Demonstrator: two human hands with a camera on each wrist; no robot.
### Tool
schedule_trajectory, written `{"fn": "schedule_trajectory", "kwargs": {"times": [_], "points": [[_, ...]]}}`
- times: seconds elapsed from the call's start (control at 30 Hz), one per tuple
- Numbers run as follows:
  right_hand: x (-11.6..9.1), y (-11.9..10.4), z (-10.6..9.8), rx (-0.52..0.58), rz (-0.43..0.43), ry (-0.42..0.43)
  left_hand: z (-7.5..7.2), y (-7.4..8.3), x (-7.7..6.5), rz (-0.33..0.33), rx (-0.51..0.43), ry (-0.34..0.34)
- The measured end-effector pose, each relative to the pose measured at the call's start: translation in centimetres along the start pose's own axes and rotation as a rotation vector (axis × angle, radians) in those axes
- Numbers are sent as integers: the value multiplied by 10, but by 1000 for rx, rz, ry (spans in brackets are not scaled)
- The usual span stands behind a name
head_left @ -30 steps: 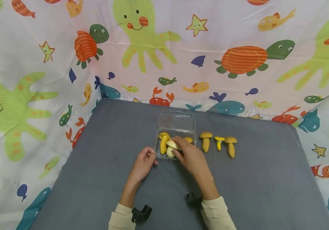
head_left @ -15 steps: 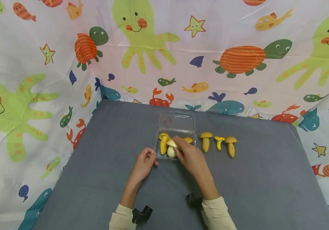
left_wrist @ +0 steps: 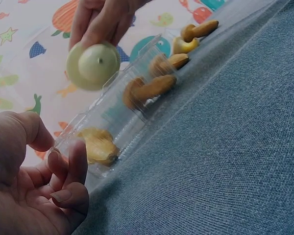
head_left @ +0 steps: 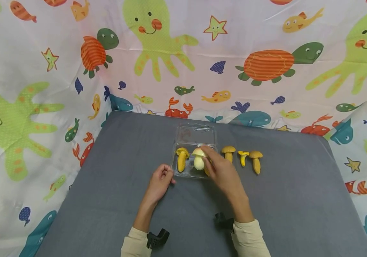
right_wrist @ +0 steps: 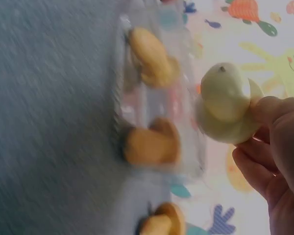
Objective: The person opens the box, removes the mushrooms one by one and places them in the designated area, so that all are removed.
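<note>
My right hand (head_left: 223, 171) grips a pale cream mushroom (right_wrist: 225, 98) by its cap, fingers and thumb at the cap's edge. In both wrist views it is lifted above the open clear plastic box (head_left: 184, 174), its rounded stem end facing the cameras. Inside the box, a yellow-brown mushroom (head_left: 181, 162) lies at the left. Another brown mushroom (left_wrist: 149, 90) lies at the right, mostly hidden by my right hand in the head view. My left hand (head_left: 160, 182) is at the box's near left corner, thumb and forefinger pinching its edge.
Right of the box, a brown mushroom (head_left: 228, 149), a small yellow chanterelle-shaped mushroom (head_left: 243, 158) and another brown mushroom (head_left: 256, 162) lie in a row on the grey cloth (head_left: 299, 200). The box's lid (head_left: 196, 134) is folded back. A sea-animal curtain (head_left: 157, 89) hangs behind.
My right hand has raised the cream mushroom out from between the others and moved it to the right, its stem swinging more upright. My left hand stays at the box corner.
</note>
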State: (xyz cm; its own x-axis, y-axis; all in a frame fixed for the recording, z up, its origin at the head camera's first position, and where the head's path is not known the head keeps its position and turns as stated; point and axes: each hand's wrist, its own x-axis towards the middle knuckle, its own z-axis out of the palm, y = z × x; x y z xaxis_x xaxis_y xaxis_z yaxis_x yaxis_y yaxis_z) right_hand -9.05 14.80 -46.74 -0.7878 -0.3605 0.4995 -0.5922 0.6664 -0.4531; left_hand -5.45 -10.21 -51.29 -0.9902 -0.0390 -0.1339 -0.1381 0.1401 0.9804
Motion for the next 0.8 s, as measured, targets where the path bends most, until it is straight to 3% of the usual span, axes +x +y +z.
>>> {"fn": "schedule_trajectory", "kwargs": {"times": [0.33,0.63,0.8], "points": [[-8,14,-45,-61,11,41,0,2,1,-17,-4,-4],[-20,26,-66,-88,40,104,-3,36,-14,-7,-19,-7],[-30,27,-71,-103,64,117,-2,26,-9,-17,-17,-13]]}}
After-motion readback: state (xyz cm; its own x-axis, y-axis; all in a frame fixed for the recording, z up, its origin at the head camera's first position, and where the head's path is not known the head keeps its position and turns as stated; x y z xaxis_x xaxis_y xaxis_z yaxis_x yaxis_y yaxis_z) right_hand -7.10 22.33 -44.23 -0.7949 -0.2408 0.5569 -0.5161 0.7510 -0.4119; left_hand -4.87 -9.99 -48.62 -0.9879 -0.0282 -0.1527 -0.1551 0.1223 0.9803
